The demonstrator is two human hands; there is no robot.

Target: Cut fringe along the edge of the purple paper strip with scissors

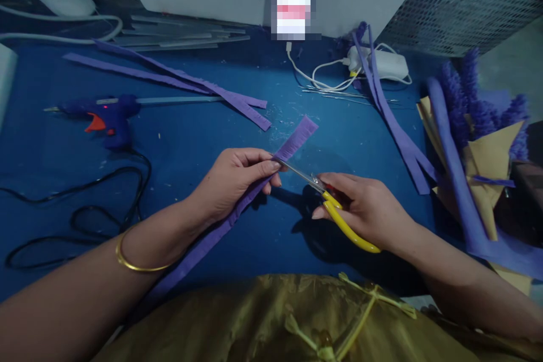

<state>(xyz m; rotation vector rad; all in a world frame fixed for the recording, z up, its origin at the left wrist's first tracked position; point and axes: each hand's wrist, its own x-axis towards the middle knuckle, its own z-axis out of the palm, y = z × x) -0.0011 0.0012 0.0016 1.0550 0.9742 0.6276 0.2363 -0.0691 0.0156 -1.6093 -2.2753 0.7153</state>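
The left hand (240,178) is pinching a purple strip (297,138) between thumb and fingers, above the middle of the blue worktop (190,147). The strip's short free end is slanting up and to the right past the thumb, while its longer part is running down under the hand and forearm toward the person's lap. Fine lines are crossing the free end. The right hand (373,203) is gripping scissors (352,232) by their yellow handles, and the blades are reaching the strip just beside the left thumb. A gold bangle (144,268) is circling the left forearm.

To the left, a blue glue gun (114,113) with an orange-red trigger is lying with its nozzle pointing left; a glue stick (182,100) is sticking out of its back, and a black cord (136,203) is looping below it. Two more purple strips (144,73) are crossing the stick's far end. Beyond them, clear sticks (182,34) are lying in a loose bundle. On the right, another pair of purple strips (392,124) is stretching past a white power block (391,65) toward a paper-wrapped bunch of purple flowers (469,87).
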